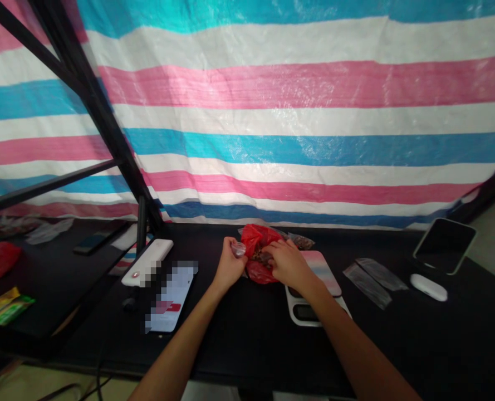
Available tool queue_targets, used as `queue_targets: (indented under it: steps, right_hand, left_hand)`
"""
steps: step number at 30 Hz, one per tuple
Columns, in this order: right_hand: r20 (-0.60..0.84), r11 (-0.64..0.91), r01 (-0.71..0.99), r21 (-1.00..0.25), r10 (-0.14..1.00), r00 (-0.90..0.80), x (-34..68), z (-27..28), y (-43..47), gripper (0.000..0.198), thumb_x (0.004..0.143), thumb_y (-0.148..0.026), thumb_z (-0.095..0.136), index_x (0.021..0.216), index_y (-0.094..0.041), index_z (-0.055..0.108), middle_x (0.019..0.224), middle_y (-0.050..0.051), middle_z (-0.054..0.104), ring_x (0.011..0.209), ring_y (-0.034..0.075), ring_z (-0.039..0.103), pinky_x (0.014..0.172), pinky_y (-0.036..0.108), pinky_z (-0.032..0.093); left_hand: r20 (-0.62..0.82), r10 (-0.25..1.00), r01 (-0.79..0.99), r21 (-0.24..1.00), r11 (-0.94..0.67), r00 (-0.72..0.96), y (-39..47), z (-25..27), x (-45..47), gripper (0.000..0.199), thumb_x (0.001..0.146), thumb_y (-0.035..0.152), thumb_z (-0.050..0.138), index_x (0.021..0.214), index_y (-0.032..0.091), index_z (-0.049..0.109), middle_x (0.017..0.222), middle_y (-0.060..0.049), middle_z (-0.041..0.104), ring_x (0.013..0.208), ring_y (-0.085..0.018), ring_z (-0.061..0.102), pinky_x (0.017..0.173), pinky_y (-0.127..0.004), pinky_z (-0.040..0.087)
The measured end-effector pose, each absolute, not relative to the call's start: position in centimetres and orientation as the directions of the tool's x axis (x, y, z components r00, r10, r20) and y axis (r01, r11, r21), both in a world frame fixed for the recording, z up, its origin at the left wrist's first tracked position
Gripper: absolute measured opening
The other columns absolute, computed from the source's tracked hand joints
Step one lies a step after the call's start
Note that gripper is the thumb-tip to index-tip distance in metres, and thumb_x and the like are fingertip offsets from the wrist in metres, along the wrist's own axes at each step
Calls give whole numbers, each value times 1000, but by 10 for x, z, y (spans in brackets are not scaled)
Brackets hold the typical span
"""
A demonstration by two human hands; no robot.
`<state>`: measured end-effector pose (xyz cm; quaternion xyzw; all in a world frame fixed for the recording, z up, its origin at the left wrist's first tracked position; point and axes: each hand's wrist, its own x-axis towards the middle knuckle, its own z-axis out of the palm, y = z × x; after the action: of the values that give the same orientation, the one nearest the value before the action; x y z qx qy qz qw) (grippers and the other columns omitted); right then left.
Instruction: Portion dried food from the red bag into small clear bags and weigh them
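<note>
My left hand (229,266) is closed around a small clear plastic bag (239,249), at the left side of an opened red plastic bag (256,235). Small brownish pieces (257,256) show in the mouth of the red bag. Over its right side, my right hand (288,260) reaches in with bent fingers pressed together among the pieces. What those fingers hold is too small to name. A white kitchen scale (291,312) lies under my right forearm, with a pinkish-blue flat piece (321,272) on top. Behind my right hand is a clear bag of dark bits (302,241).
Flat clear bags (368,284) lie right of the scale, near a white oval case (429,287) and a propped dark-screened device (445,245). Leftward are a lit phone (174,298), a white power strip (149,260) and a black metal frame (101,117). A striped sheet (272,120) hangs behind.
</note>
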<state>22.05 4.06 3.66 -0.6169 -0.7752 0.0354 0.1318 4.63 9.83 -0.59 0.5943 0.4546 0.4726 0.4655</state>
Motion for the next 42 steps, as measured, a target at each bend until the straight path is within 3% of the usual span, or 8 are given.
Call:
queue_targets:
  steps: [10,14,18,25,28,32,35,42]
  right_hand:
    - [183,222,922,-316,968,-170,213,36,39,40,78,-9,62,116,-16,71,118,13,74,113,28,63,100,40,36]
    - [203,216,888,-406,969,-143,218,34,41,32,78,-7,61,103,-19,75,109,10,77,108,28,67,99,41,40]
    - [255,220,818,-532,963,-93,227,33,48,37,83,-6,55,110,-23,74,110,5,78,104,24,70,96,36,48]
    - [408,357,670,-651,909,-87,226,35,53,38,90,-9,50,122,-20,67,127,8,71,119,21,64,108,38,45]
    - [474,469,666,-580,859,-192,216,36,47,38,90,-7,51,121,-21,68,125,8,71,118,21,63,108,40,45]
    - [486,501,788,-359,821,-300,210,39,39,44,91,-5,47,127,-22,67,134,9,65,120,24,58,108,43,42]
    - [487,503,834,-226,800,-350,210,43,36,49,91,-5,47,134,-22,64,139,8,62,119,27,56,105,43,42]
    - [503,490,854,-176,790,-350,210,47,34,53,91,-4,45,138,-24,61,139,6,62,118,26,55,102,40,41]
  left_hand:
    - [153,975,128,976,-174,159,94,3,46,38,63,8,53,98,21,49,73,6,55,60,-11,55,60,-22,45]
    - [244,967,255,932,-256,78,90,9,40,43,68,11,61,108,23,50,85,3,61,70,-14,60,69,-25,45]
    - [295,952,435,849,-301,84,82,13,37,51,75,16,63,122,26,45,93,0,66,77,-18,65,73,-28,44]
    - [318,900,485,762,-430,298,81,7,41,29,76,11,62,100,26,55,92,-3,71,82,-23,68,73,-29,44]
    - [332,885,412,792,-449,326,81,2,42,33,77,12,63,107,25,54,96,-5,72,85,-24,69,74,-30,45]
    - [343,878,288,850,-441,332,81,-2,43,53,78,14,65,124,24,41,101,-5,70,88,-23,69,77,-31,47]
    - [348,877,240,868,-435,332,81,-1,45,47,79,17,67,120,22,43,106,-6,68,93,-22,68,83,-32,49]
    - [350,865,190,880,-435,360,79,2,49,30,82,18,64,111,20,54,108,-6,66,99,-20,64,92,-33,48]
